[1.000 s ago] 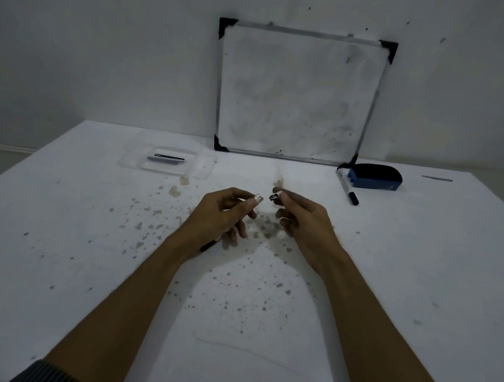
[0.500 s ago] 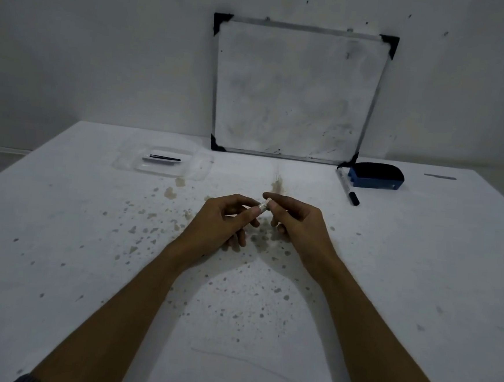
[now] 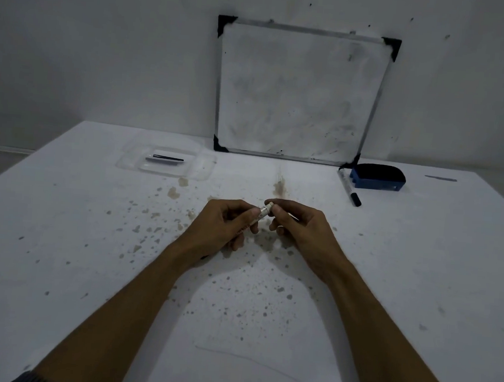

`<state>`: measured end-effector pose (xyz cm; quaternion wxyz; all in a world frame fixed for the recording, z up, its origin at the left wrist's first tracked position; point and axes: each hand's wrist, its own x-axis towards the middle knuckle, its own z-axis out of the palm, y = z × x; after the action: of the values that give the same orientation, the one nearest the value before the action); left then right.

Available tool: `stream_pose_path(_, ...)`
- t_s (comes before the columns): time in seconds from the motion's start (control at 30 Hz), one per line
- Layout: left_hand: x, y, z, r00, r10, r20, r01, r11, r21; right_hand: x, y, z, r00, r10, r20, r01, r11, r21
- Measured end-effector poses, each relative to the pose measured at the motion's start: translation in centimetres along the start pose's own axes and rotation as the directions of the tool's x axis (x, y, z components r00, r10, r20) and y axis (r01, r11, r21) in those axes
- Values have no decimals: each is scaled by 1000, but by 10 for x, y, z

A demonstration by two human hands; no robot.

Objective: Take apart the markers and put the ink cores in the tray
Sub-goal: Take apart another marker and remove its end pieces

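Note:
A white marker (image 3: 263, 212) is held over the middle of the table, with most of its barrel hidden in my left hand (image 3: 225, 223). My right hand (image 3: 298, 224) pinches the marker's exposed white end with thumb and forefinger. A clear plastic tray (image 3: 168, 163) lies at the back left; a thin black ink core (image 3: 169, 157) rests in it. Another white marker with a black cap (image 3: 349, 187) lies at the back right.
A whiteboard (image 3: 300, 95) leans on the wall at the back. A blue eraser (image 3: 377, 177) sits beside the second marker. The white table (image 3: 88, 268) is speckled with stains around my hands.
A second ago my hands were apart, the right one holding a small dark piece. Since then they have come together, and the right fingers now grip the marker's end.

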<state>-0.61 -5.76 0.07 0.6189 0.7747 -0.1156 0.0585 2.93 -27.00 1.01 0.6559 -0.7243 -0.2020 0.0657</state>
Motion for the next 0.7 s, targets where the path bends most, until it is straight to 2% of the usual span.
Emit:
stream_pose_path(0.17,1,-1,0,1000,-3,-1,3,1000,-7,0,0,2,999,-35,6,35,999,-9)
stream_pose_path(0.37,4,1,4,998,-38,-47,38,999,-8,5,-3,4,1000,0,17,-1,1000,21)
stream_pose_path(0.43,5,9,11,987,-111,-117,105,993,-54,6,-9,10,999,12,-44,-10,999,45)
stream_pose_path(0.5,9,16,16,965,-192,-181,158,969,-188,3,-13,17,987,22,-161,-19,1000,23)
stream_pose_path(0.6,21,27,23,950,-271,-157,181,883,-432,-8,-16,19,963,-8,-269,-38,986,-164)
stream_pose_path(0.7,32,40,37,954,-272,-125,194,880,-434,-20,-17,13,938,45,-343,-132,963,-235)
